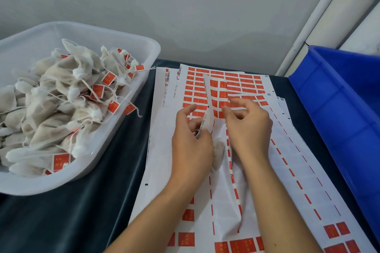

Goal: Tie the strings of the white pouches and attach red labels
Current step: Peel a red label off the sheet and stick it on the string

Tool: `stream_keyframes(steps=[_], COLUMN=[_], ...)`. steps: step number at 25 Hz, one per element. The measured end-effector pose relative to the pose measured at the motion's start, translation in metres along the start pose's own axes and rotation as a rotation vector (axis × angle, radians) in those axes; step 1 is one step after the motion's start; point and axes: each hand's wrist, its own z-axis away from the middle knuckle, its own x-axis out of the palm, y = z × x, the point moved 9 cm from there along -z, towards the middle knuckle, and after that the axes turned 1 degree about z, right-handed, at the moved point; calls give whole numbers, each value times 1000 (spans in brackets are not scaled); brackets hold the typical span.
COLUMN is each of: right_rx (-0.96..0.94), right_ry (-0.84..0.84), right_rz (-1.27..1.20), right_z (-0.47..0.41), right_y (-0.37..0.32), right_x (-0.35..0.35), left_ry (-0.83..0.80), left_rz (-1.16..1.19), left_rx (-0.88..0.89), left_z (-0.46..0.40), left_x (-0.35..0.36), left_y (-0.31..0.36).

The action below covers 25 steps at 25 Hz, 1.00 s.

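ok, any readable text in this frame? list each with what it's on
"0802-1600 1458-56", roughly, small and blurred: printed along the left margin of the label sheets.
"0802-16...", cut off: on the lifted sheet that the left hand holds.
Gold marks on the red labels: too small to read.
Barcodes at the sheet tops: unreadable.

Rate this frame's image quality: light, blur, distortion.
Head view: soft, even light, no harsh glare; wide-angle lens bends the blue bin and the clear tub outward; slight softness on both hands, left hand, right hand; sticker print too small to read.
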Motion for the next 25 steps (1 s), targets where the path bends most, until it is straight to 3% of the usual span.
stream_keyframes(steps=[7,25], right_rx=[-71,-70], right_ry=[101,114], right_rz=[44,80], right_z=[7,6], right_y=[-5,1], right_x=[-5,-3], left_ry=[0,-21], left_rz=[-47,-52], left_rx=[15,10], left_z=[0,2], left_x=[0,3], left_y=[1,5])
